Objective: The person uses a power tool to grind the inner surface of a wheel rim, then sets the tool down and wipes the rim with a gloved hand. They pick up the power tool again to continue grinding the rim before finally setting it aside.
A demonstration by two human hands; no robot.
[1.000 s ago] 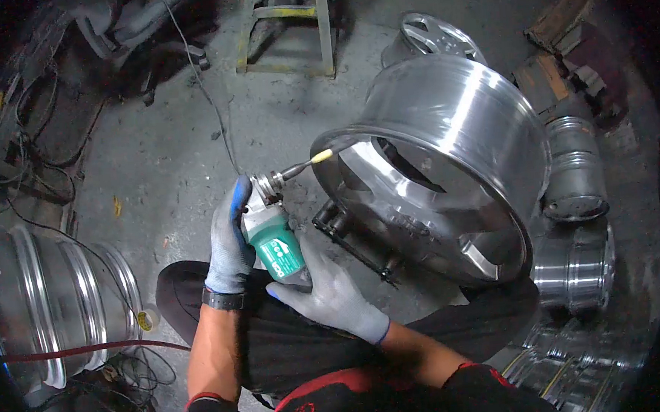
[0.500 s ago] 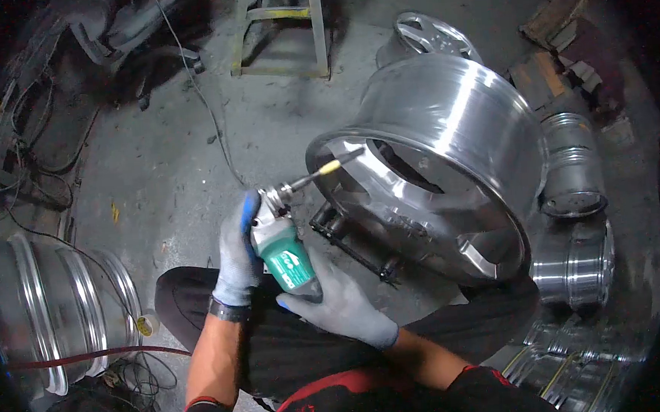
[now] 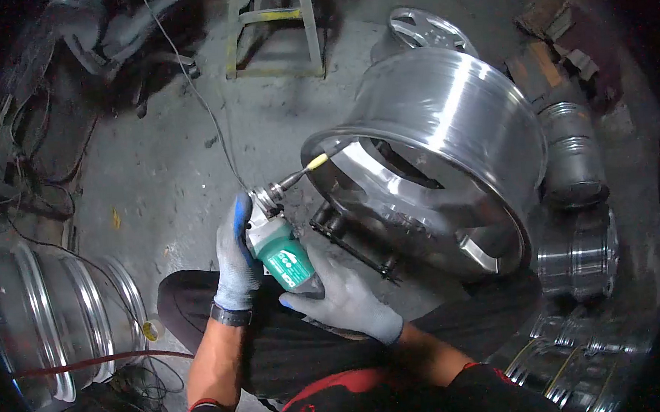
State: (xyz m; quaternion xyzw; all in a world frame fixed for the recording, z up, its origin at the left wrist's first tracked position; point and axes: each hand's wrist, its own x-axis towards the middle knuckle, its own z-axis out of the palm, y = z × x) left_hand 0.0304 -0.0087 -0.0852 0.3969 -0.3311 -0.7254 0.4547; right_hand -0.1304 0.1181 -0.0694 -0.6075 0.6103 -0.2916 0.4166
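Observation:
A green and silver power grinder (image 3: 284,260) is held between my two gloved hands, its spindle pointing up and to the right. My left hand (image 3: 236,246), in a grey glove with blue fingertips, is wrapped round the grinder's head end. The rear of the body rests in my right hand (image 3: 341,292), fingers curled under it. From the grinder's head runs a thin shaft with a yellow band (image 3: 317,161), its dark tip overlapping the near rim of a large polished wheel rim (image 3: 452,100). The wheel rim lies tilted, its open side facing me, spokes showing inside.
A dark metal stand (image 3: 355,250) sits under the wheel rim. More rims stand at left (image 3: 56,306), and a stacked rim (image 3: 579,259) is at right. A step stool (image 3: 275,43) and a spoked wheel (image 3: 432,30) are behind. A grey cord (image 3: 201,97) crosses the floor.
The grinder and both hands have shifted slightly left in view, the shaft's tip now farther left against the wheel rim's edge. The whole view has also moved a little.

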